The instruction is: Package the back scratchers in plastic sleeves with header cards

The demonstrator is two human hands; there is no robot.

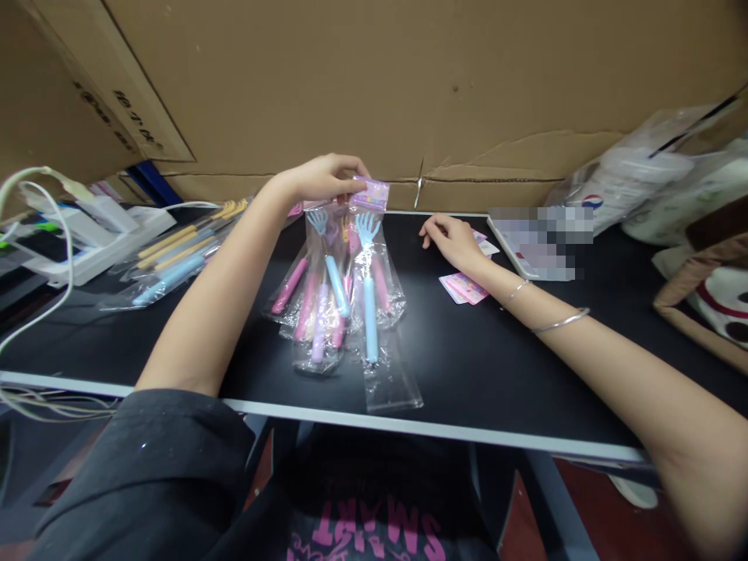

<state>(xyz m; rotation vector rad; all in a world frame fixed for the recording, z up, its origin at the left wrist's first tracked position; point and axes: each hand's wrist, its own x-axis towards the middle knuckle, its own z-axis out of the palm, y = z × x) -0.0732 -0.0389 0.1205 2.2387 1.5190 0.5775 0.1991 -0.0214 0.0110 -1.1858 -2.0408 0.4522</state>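
My left hand (333,178) is closed on the printed pink-purple header card (372,192) of a bagged blue back scratcher (369,312). That back scratcher lies in its clear bag with the handle toward the table's front edge. Beneath and beside it is a fanned pile of other bagged back scratchers (319,312) in pink, purple and blue. My right hand (453,240) rests on the table to the right, fingers loosely bent and apart, with no object visible in them. Loose pink printed cards (464,288) lie under and beside its wrist.
More bagged back scratchers (175,257), yellow and blue, lie at the left beside a white power strip (117,241) with cables. A phone-like flat object (514,249), a bagged plastic cup (628,183) and a plush toy (721,296) sit right. Cardboard (374,86) walls the back.
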